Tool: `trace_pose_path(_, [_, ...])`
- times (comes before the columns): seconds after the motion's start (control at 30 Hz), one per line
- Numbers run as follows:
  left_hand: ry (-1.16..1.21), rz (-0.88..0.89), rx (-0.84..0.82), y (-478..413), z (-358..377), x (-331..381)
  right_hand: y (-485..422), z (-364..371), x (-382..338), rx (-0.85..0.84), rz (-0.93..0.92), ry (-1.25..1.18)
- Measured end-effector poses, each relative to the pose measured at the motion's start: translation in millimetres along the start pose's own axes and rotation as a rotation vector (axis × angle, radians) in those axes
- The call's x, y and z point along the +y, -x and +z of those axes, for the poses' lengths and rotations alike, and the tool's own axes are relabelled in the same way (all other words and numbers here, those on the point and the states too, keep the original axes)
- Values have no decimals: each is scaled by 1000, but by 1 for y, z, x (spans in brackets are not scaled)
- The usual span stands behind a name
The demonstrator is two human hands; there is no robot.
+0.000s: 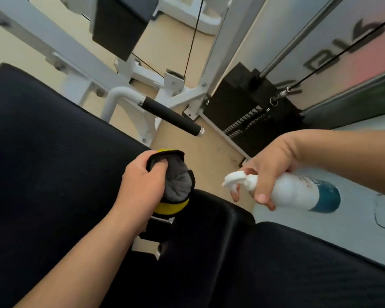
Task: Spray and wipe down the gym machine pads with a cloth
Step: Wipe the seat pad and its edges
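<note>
Black pad [42, 152], left hand [142, 183] clutching cloth [178, 185] (bulging out rightward), right hand [269, 167] gripping neck of spray bottle [302, 194]

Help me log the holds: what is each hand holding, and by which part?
The left-hand grip bunches a grey-and-yellow cloth around its middle. The right-hand grip wraps the white spray bottle at its neck, behind the trigger head, forefinger by the trigger.
</note>
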State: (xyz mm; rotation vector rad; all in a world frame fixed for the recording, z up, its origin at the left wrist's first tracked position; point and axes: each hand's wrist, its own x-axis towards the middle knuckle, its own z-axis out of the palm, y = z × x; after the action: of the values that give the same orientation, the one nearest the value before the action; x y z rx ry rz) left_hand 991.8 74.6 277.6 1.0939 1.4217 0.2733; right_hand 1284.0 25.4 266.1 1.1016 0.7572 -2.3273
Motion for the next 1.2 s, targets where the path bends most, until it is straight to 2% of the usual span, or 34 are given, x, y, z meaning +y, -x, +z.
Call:
trace_pose_path(0.17, [-7, 21, -117, 3, 23, -5, -4, 4, 14, -37, 41, 89])
trace_pose_path(0.43, [37, 63, -50, 2, 34, -8, -9, 10, 13, 4, 27, 61])
trace_pose_path(0.6, [11, 105, -96, 6, 31, -6, -7, 7, 13, 37, -23, -4])
trace_pose_path(0.7, [-20, 194, -208, 21, 35, -3, 0, 0, 15, 93, -46, -43])
trace_pose_path(0.77, [-76, 267, -369, 37, 39, -5, 3, -4, 16, 139, -53, -53])
trace_pose_path(0.9, [-521, 703, -688, 38, 54, -6, 9, -7, 22, 251, -62, -130])
trace_pose_path(0.97, [-557, 625, -834, 25, 61, -1, 10, -8, 24, 294, -56, -183])
trace_pose_path(1.03, [-486, 365, -884, 3, 66, -5, 9, -9, 25, 309, -65, -216])
trace_pose_path(1.13, [-523, 134, -732, -37, 59, -30, 9, -9, 25, 324, -83, -232])
trace_pose_path(1.2, [-580, 20, -704, -52, 55, -41, 10, -9, 24, 332, -89, -237])
